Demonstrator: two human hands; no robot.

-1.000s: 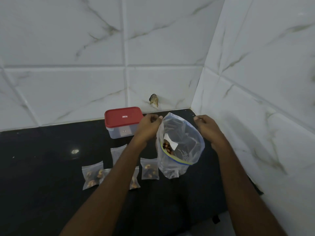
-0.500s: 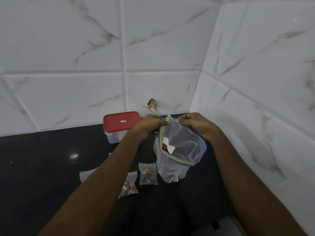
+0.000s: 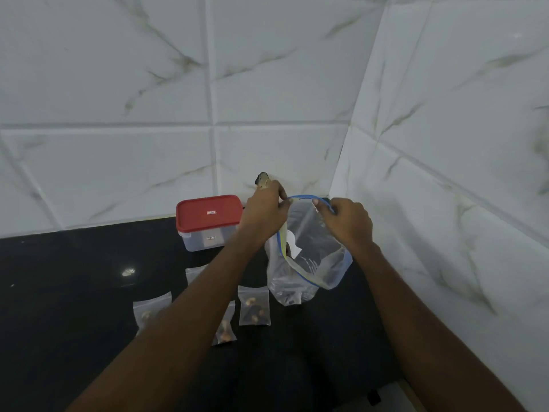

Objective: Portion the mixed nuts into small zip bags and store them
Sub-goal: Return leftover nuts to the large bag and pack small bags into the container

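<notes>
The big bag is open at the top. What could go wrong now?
1. The big bag is held by its rim, the left hand and right hand pinching it, mouth wide open; if a pinch slips it could flop and spill.
2. The left forearm hangs just over the small bags on the counter; pulling back low could knock them about.

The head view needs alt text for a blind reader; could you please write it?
A person's left hand and right hand pinch the blue-edged rim of a large clear zip bag at a black counter in a white-tiled corner. Small zip bags of nuts lie beside it, and a red-lidded container sits behind them.
</notes>
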